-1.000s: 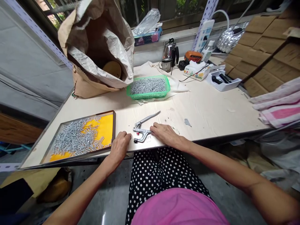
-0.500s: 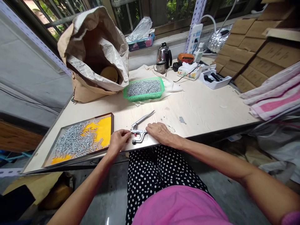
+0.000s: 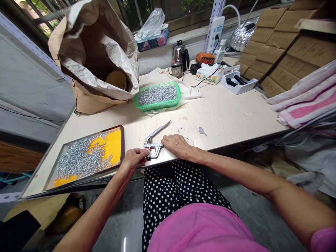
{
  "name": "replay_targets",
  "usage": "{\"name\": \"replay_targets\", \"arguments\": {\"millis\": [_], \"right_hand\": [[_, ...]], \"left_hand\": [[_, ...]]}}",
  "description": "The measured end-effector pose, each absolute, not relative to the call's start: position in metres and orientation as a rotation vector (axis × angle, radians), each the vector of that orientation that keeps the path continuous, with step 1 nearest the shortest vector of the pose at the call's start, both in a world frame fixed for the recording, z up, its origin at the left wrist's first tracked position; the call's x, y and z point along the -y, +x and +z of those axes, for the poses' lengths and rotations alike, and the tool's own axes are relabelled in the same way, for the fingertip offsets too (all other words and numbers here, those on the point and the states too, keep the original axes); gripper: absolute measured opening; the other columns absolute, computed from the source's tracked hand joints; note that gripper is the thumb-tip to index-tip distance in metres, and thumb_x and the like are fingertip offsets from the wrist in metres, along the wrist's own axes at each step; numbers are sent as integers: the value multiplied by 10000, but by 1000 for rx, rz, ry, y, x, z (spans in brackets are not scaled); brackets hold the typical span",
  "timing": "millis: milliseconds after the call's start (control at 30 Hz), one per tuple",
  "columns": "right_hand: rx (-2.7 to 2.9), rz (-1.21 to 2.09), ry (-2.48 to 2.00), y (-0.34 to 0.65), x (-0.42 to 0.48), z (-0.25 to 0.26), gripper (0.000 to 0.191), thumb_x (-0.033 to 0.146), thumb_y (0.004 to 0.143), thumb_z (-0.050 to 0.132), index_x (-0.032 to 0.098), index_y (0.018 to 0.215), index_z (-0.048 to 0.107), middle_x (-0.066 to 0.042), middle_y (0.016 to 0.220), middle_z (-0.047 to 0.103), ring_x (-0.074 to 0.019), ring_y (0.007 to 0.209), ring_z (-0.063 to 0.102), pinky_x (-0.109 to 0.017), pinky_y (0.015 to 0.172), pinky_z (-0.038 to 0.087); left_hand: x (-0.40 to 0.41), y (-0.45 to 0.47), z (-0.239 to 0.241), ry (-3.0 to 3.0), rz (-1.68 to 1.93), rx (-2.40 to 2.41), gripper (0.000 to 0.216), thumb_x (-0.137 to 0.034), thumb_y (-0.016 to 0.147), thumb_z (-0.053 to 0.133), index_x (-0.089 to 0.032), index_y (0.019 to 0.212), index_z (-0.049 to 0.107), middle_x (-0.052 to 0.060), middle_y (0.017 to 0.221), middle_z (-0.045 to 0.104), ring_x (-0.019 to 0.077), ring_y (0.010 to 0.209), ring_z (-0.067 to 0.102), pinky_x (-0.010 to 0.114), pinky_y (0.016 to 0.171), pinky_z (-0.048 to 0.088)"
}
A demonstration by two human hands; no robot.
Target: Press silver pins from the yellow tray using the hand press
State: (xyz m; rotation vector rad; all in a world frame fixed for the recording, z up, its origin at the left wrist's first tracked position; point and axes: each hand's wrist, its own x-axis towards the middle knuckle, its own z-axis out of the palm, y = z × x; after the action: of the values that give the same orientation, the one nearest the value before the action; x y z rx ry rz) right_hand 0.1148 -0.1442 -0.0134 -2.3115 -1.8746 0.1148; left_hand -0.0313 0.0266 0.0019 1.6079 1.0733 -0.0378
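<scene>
Silver hand pliers (image 3: 156, 149) with a C-shaped jaw and a coil spring lie near the table's front edge, handles spread apart. My right hand (image 3: 177, 145) is closed over the lower handle and rests on the tabletop. My left hand (image 3: 134, 157) is pinched at the jaw's tip, beside a small red piece; whatever its fingertips hold is hidden. Left of it, a dark-rimmed shallow tray (image 3: 122, 147) with a yellow bottom bears many small silver metal pieces (image 3: 78, 155). Behind the pliers stands a green basket (image 3: 157, 105) full of similar pieces.
A large paper sack (image 3: 91, 101) stands open at the back left. At the back are a metal kettle (image 3: 179, 52), a tissue box (image 3: 208, 75) and a white tray (image 3: 240, 87). Cardboard boxes (image 3: 273, 49) and a striped towel (image 3: 301, 98) are on the right.
My left fingers have moved from the pliers' upper side down to the jaw's lower tip. My right hand keeps its hold on the handle. The view has shifted slightly.
</scene>
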Motion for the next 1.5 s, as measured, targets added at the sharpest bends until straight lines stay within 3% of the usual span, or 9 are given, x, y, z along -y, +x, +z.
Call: {"name": "replay_targets", "arguments": {"millis": [200,567,733,933,1133,1233,1367,1500], "right_hand": [[1899,142,-2295,117,143,-14,275,126,1032,320,148,1065,591,-95,1053,644,-197,862,536,-333,644,277],[1963,114,-2199,124,144,-24,210,106,1024,361,158,1080,557,-84,1068,622,-190,849,529,-322,634,278],[1996,139,-2196,125,146,-15,207,86,1015,353,146,1057,547,-104,1089,618,-195,849,528,-323,632,294],[2002,214,-2168,126,146,-7,225,84,1007,338,144,1034,553,-111,1101,619,-192,850,528,-323,652,325],[1838,174,-2197,129,144,-35,234,199,1033,356,157,1093,578,-110,1103,617,-208,905,536,-319,668,353],[1694,245,-1999,138,144,-41,228,307,1038,425,156,1114,578,-102,1114,622,-199,972,553,-318,772,418],[1328,185,-1685,169,156,-24,291,404,1047,409,172,1071,583,-63,1065,636,-167,982,568,-329,887,441],[995,26,-1674,195,190,0,373,505,1033,412,182,1021,598,-29,958,637,-149,879,573,-305,807,452]], "left_hand": [[-33,-23,9,1638,-198,-1087,325,-366,511,896,-140,666,720,-5,533,632,98,479,536,214,475,439],[-38,-7,17,1573,-383,-1195,368,-300,433,926,-141,598,638,-8,519,615,106,482,531,204,448,370],[-40,4,24,1503,-477,-1273,362,-235,447,936,-140,613,629,-19,498,586,103,487,523,207,477,403],[-39,2,30,1596,-445,-1222,373,-338,448,929,-132,622,670,14,523,626,123,519,538,240,534,435],[-29,-9,20,2081,-289,-1058,287,-449,725,721,-172,665,678,37,595,654,188,590,596,295,599,459],[-20,-17,14,2504,-91,-884,268,-426,831,608,-184,770,706,66,764,694,215,707,621,310,660,461],[6,-23,6,2740,201,-393,293,-396,948,500,-192,918,708,74,934,676,219,847,621,327,766,482],[38,-4,-3,2846,249,102,283,-319,1006,462,-185,940,703,78,913,666,227,897,594,328,748,487]]}}
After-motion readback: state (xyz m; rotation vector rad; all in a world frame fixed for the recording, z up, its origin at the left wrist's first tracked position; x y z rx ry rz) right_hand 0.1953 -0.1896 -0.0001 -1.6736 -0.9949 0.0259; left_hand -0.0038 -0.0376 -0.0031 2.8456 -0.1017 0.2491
